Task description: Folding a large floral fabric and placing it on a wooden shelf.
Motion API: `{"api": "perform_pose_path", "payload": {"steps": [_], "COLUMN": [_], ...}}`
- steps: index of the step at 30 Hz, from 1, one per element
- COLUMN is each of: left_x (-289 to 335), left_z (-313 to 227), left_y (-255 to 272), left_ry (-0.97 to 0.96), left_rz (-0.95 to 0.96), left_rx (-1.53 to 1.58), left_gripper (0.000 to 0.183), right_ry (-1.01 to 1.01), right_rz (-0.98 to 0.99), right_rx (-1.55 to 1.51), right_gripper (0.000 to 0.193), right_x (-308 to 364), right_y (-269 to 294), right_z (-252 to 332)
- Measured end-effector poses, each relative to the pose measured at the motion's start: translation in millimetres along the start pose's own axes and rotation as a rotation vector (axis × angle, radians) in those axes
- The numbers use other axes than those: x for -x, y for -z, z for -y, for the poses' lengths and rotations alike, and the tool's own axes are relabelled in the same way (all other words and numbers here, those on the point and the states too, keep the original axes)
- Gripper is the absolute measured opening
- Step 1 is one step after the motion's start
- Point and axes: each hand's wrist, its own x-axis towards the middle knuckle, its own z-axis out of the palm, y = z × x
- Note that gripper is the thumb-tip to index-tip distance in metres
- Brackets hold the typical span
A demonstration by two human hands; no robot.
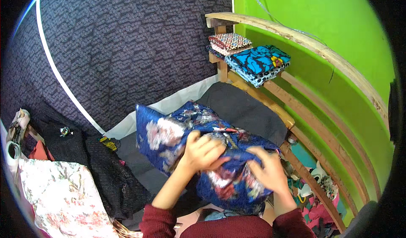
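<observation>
A bunched dark blue cloth with red and white flowers [163,136] hangs over the grey-covered surface, close in front of me. My left hand [204,153] is closed on a fold near its middle, knuckles up. My right hand [268,170], somewhat blurred, grips the same cloth at its right side, with thumb and fingers bent around a fold. Part of the cloth drapes below and between my hands. Its lower folds hang in front of my lap. Whether it is a garment or a plain length of fabric cannot be told.
Folded patterned cloths in blue and black [258,60] and in brown [230,42] rest on the wooden rail frame [292,92] by the green wall. At left lie a white floral cloth [63,195] and a black cloth [110,174]. Scraps [321,204] lie beyond the rails at lower right.
</observation>
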Motion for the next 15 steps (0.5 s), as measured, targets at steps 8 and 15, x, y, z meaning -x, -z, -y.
{"api": "perform_pose_path", "payload": {"steps": [8, 15], "left_x": [14, 34], "left_z": [77, 114], "left_y": [-174, -136], "left_ry": [0.320, 0.577], "left_rz": [0.499, 0.634], "left_rx": [0.168, -0.091], "left_gripper": [0.035, 0.031], "right_ry": [-0.222, -0.325], "right_rz": [-0.024, 0.051], "right_rx": [0.081, -0.197], "right_gripper": [0.027, 0.027], "right_x": [-103, -74], "right_y": [-24, -41], "right_z": [-225, -231]}}
